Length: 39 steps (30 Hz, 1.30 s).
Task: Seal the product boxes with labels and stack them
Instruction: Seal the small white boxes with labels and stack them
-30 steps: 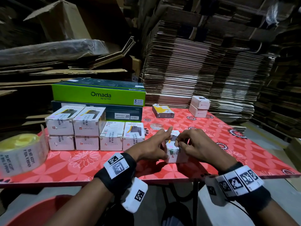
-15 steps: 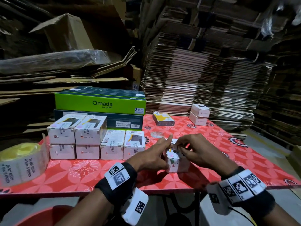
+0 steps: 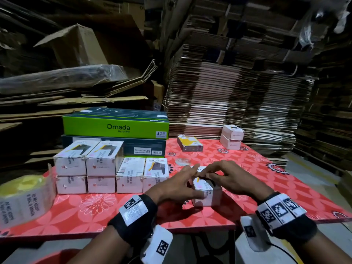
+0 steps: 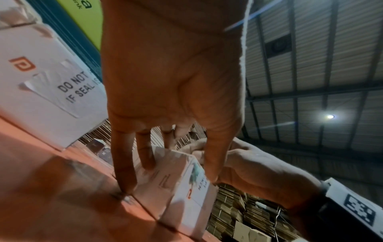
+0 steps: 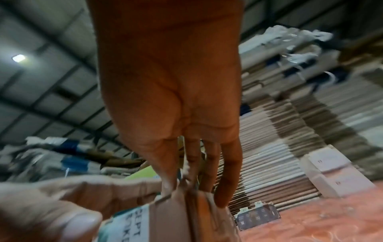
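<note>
A small white product box (image 3: 208,195) stands on the red flowered table (image 3: 266,180) near its front edge. My left hand (image 3: 182,184) grips it from the left, thumb on the near face by its "DO NOT ACCEPT" seal label. My right hand (image 3: 214,176) arches over the top, fingertips on the top flap and thumb down the right side. The left wrist view has my left hand (image 4: 172,172) with its fingers on the box (image 4: 165,185). In the right wrist view my right hand (image 5: 196,188) presses its fingertips on the box's (image 5: 165,217) top edge.
A roll of seal labels (image 3: 24,199) lies at the table's left end. Several sealed white boxes (image 3: 106,168) are stacked two high left of my hands, before a green Omada carton (image 3: 116,126). A dark box (image 3: 189,143) and two white boxes (image 3: 231,137) sit behind. Flattened cardboard is piled behind.
Both hands stay on the box. My left forefinger has dropped from pointing up and now meets my right fingertips over the top. The head view has tilted slightly.
</note>
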Motion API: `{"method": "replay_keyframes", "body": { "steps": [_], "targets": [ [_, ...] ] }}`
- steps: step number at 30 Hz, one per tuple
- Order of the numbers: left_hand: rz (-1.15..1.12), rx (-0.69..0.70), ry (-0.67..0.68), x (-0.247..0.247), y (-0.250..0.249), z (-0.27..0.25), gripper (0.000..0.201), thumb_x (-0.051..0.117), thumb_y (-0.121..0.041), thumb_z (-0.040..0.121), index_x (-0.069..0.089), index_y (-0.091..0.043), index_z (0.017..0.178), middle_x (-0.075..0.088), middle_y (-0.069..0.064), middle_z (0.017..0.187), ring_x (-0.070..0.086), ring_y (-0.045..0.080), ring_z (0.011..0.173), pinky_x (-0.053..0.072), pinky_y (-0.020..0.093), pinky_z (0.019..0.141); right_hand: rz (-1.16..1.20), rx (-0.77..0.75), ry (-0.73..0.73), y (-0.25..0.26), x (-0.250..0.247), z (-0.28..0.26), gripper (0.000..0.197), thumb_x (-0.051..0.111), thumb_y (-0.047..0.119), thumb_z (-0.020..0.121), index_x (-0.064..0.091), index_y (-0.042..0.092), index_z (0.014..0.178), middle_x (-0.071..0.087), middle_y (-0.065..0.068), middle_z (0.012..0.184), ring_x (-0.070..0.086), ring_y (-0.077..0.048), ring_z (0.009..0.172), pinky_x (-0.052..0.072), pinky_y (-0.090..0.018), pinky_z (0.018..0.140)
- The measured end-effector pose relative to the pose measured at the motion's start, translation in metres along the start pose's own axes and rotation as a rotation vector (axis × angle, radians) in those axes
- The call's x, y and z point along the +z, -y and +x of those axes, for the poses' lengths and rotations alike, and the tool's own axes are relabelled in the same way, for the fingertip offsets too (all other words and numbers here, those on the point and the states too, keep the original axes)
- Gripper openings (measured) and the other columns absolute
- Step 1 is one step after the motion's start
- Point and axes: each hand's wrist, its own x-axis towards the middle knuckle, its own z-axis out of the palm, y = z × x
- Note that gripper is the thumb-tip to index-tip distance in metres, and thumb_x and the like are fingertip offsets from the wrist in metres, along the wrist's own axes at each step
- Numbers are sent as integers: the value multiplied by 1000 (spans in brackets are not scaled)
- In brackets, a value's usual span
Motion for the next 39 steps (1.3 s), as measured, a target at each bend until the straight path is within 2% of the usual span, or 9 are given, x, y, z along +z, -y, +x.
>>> {"method": "replay_keyframes", "body": {
  "steps": [2, 6, 9, 14, 18, 24, 27, 33, 39],
  "targets": [
    [25, 16, -66, -3, -2, 7, 69, 67, -36, 95, 36, -18, 154, 42, 2, 147, 42, 19, 136, 37, 24, 104, 80, 27, -27, -6, -4, -3, 11, 69, 28, 95, 78, 30, 101, 75, 13, 94, 67, 1, 91, 55, -25, 82],
    [-25, 33, -145, -5, 2, 26, 53, 76, -42, 86, 66, -13, 129, 62, -2, 138, 59, 4, 114, 43, 13, 86, 79, 81, -19, -13, -4, -1, 21, 85, 41, 78, 81, 29, 95, 76, 16, 92, 69, 4, 90, 57, -22, 79],
    [-66, -15, -241, -4, 3, 34, 56, 84, -29, 80, 66, -14, 131, 73, 2, 115, 66, 6, 90, 51, 16, 79, 78, 108, -1, -16, -7, 4, 13, 86, 36, 78, 82, 33, 91, 77, 14, 90, 68, 4, 87, 55, -18, 77],
    [7, -16, -339, -3, -1, 42, 38, 85, -23, 78, 75, -14, 115, 76, 3, 100, 66, 9, 85, 41, 4, 61, 41, 78, -38, -18, -3, 9, 6, 83, 25, 83, 83, 30, 86, 77, 10, 80, 68, 2, 76, 47, -11, 64],
    [57, -32, -374, -1, -1, 42, 27, 75, -17, 81, 79, -18, 108, 77, 3, 99, 70, 13, 89, 49, 19, 71, -13, 84, -60, -17, 0, 11, 6, 80, 21, 85, 83, 25, 89, 77, 8, 81, 69, -1, 78, 52, -15, 66],
    [60, -55, -330, -6, -2, 39, 31, 78, -22, 75, 79, -20, 106, 77, -5, 98, 69, 6, 89, 53, 20, 78, -20, 47, -40, -16, -6, 5, 8, 79, 23, 82, 83, 26, 87, 78, 13, 83, 68, 6, 80, 54, -14, 71],
    [43, -83, -325, -8, -3, 42, 31, 84, -23, 69, 81, -21, 99, 77, -10, 90, 69, 3, 82, 57, 21, 72, -1, 45, -31, -17, -8, 4, 6, 81, 23, 80, 83, 26, 86, 77, 13, 83, 68, 7, 81, 51, -10, 70],
    [22, -106, -379, -2, -2, 47, 21, 82, -14, 66, 81, -17, 86, 76, -4, 73, 68, 3, 62, 52, 16, 51, -43, 44, -24, -10, -4, 8, 9, 73, 15, 81, 82, 20, 80, 77, 8, 75, 72, -7, 73, 59, -33, 70],
    [97, -95, -430, 3, 2, 51, 16, 77, -22, 73, 78, -26, 89, 71, -2, 93, 68, 9, 85, 50, 18, 59, -172, 2, -69, -7, 2, 9, 11, 73, 15, 86, 83, 18, 91, 78, 3, 84, 69, -6, 78, 58, -30, 72]
  ]
}}
